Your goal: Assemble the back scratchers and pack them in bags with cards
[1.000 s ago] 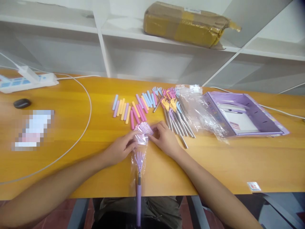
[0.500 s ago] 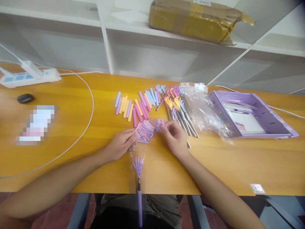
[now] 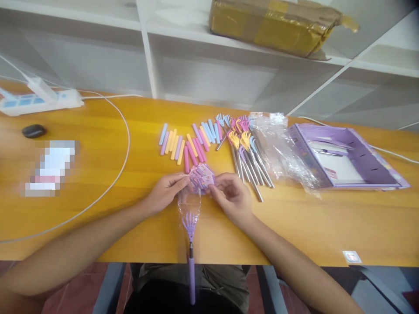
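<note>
A purple claw-shaped back scratcher (image 3: 190,231) lies in a clear plastic bag (image 3: 190,202), its handle sticking out past the desk's front edge. My left hand (image 3: 167,191) is closed in a pinch on the upper end of that bag. Just beyond the bag is a pile of small printed pink-purple cards (image 3: 198,171). My right hand (image 3: 233,197) pinches one card (image 3: 207,180) between thumb and finger, held at the pile's near right side. Coloured handle grips (image 3: 198,148) in blue, pink, yellow and purple lie in rows behind the cards.
Several back scratcher heads with metal rods (image 3: 247,152) lie right of the grips, beside crumpled clear bags (image 3: 275,144). Farther right stands an open purple box (image 3: 355,185). A power strip (image 3: 42,102), black mouse (image 3: 34,131) and white cable (image 3: 128,139) are at the left.
My right hand has brought its card leftward, from beside the pile to over the pile's right part. My left hand stays at the bag's upper end, shifted slightly left.
</note>
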Motion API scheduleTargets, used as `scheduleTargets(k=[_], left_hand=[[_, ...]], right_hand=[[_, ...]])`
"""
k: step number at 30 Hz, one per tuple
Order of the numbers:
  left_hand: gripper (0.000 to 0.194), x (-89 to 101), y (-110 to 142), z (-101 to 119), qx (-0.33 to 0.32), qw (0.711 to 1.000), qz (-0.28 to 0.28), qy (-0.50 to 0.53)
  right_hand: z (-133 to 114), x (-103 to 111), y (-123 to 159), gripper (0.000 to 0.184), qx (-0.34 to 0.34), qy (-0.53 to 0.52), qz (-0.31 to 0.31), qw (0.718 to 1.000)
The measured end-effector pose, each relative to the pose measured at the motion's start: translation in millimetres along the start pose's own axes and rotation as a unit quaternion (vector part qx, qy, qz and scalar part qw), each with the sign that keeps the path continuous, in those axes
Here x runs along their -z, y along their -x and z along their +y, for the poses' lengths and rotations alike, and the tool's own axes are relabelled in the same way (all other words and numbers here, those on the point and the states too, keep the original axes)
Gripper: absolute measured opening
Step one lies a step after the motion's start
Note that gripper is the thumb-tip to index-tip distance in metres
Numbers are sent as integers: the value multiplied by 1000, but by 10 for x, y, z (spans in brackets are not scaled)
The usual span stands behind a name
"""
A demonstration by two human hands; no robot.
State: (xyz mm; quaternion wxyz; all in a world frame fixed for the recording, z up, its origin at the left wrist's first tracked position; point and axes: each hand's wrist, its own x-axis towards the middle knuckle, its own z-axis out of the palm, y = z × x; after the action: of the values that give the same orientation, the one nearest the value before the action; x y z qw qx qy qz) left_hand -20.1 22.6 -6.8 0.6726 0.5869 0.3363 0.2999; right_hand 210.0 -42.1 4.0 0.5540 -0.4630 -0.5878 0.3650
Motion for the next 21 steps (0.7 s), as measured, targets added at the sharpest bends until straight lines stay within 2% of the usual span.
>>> scheduleTargets(k=[6,9,11,15,21], left_hand=[[44,20,-40,-67,28,994,22,100],[50,17,-61,-84,48,989,38,134],[52,13,-74,-86,54,985,50,153],[53,3,-80,-67,64,981,58,171],[52,7,-72,-26,82,977,59,187]], right_hand=[[-115,9,-91,22,-34,5,30,999],[-226,-68,-176,25,-29,-9,49,998],[-251,-152,-220,26,-27,-10,32,999],[-155,-266,-239,30,-39,-4,14,999],[-5,-190,-223,30,-29,-5,1,1000]])
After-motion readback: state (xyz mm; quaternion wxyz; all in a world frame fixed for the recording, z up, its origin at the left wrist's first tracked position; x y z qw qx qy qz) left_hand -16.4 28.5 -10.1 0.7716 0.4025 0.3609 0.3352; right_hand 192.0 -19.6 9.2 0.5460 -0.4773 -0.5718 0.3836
